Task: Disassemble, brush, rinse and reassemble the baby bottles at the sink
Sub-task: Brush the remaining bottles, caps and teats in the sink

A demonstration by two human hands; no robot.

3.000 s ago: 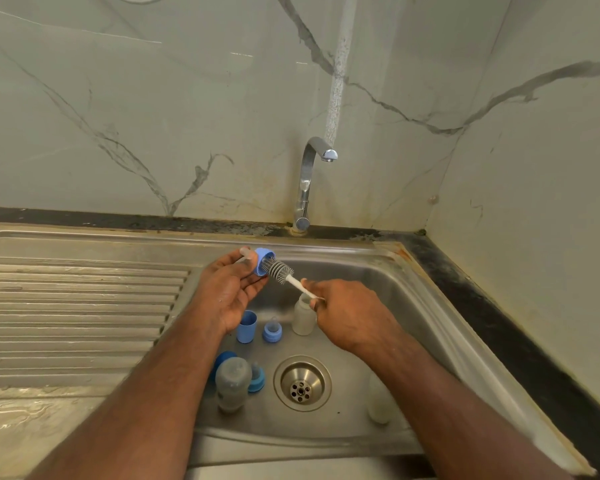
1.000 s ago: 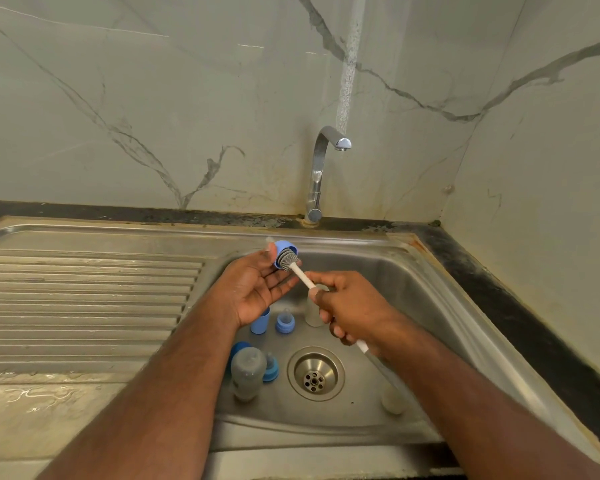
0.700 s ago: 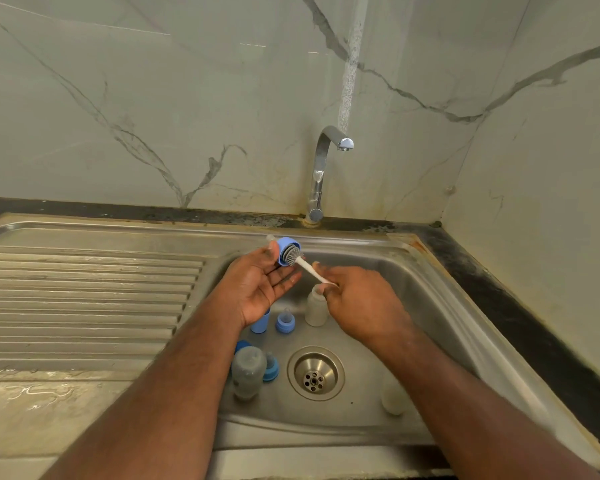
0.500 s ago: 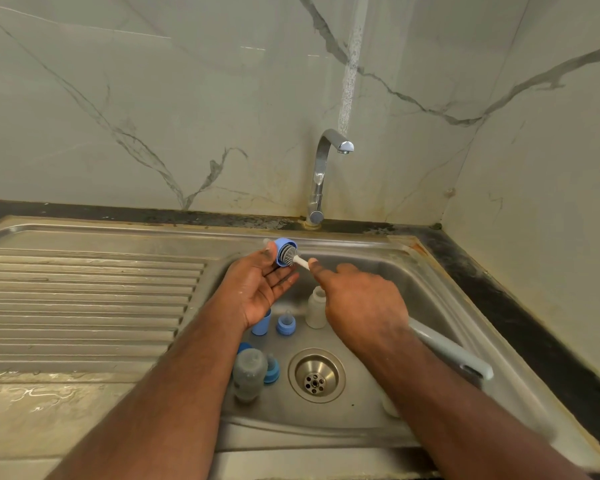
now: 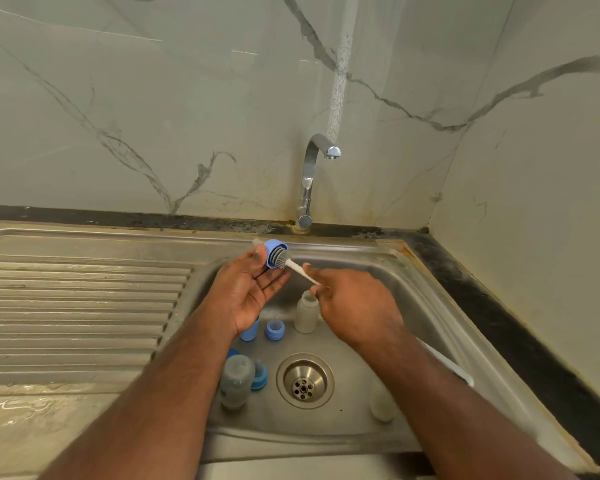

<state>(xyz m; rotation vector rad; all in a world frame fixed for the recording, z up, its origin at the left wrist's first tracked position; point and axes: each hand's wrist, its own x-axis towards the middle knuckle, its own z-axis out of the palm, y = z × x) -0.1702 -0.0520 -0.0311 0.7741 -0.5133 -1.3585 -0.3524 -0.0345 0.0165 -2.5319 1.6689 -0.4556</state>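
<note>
My left hand (image 5: 248, 292) pinches a blue bottle collar with its clear nipple (image 5: 272, 252) above the sink's back left. My right hand (image 5: 354, 308) grips the white handle of a bottle brush (image 5: 300, 270), whose grey bristle head sits inside the collar. The handle's far end (image 5: 445, 363) sticks out behind my right forearm. In the basin lie a clear bottle (image 5: 306, 311) standing upright, a blue cap (image 5: 249, 332), a blue collar with nipple (image 5: 275, 329), a cloudy bottle (image 5: 235, 379) beside another blue collar (image 5: 260, 375), and a pale bottle (image 5: 381, 400) at the right.
The steel sink (image 5: 326, 434) has a round drain (image 5: 305, 381) in the middle. A chrome tap (image 5: 312, 178) rises at the back, with no water running. A ribbed drainboard (image 5: 77, 306) stretches to the left. Marble walls close the back and right.
The brush head has worked in and out of the blue collar, with my right hand twisting the handle. The collar stays held in the same spot over the sink.
</note>
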